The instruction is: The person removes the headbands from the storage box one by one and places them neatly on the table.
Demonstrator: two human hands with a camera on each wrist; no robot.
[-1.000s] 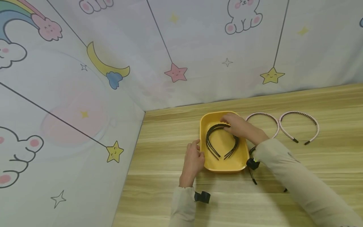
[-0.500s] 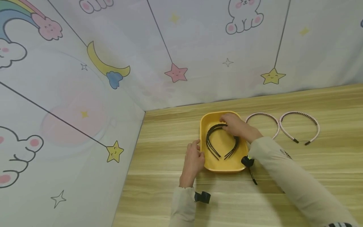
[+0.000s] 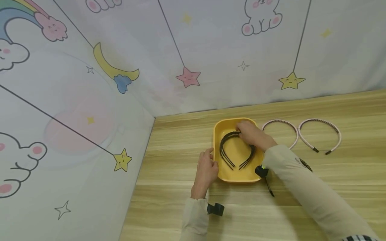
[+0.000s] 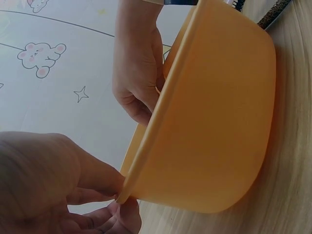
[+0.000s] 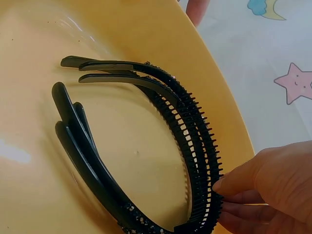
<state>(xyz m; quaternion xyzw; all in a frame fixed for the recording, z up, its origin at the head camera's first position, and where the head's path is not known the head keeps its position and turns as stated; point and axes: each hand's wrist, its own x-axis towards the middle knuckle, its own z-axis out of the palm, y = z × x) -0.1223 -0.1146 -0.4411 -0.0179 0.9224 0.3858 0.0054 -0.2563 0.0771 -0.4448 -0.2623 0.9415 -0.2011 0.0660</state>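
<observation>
Left hand [image 3: 206, 170] is gripping the near edge of a yellow tub [image 3: 236, 177], digits bearing on either side of the rim; the tub is sitting on the wood-grain table [image 3: 169, 160], directly to that hand's right. Right hand [image 3: 252, 134] is reaching over the tub's right side and down into it, pinching black headbands [image 3: 232, 134] at their curved, toothed part, thumb lying on one side and fingers on the other. Three of these are nesting together on the tub floor, to the left of the right hand, their ends pointing back toward the person; glitter is showing on some. Just right of the right hand, a pink headband [image 3: 279, 121] is lying on the table; beyond it, farther right, a second pink headband [image 3: 316, 119] is lying almost against the first. Below the right hand, dark headband pieces [image 3: 306, 165] are peeking out on both sides of the sleeve [image 3: 313, 190]; whether they are belonging to one headband, cannot tell.
</observation>
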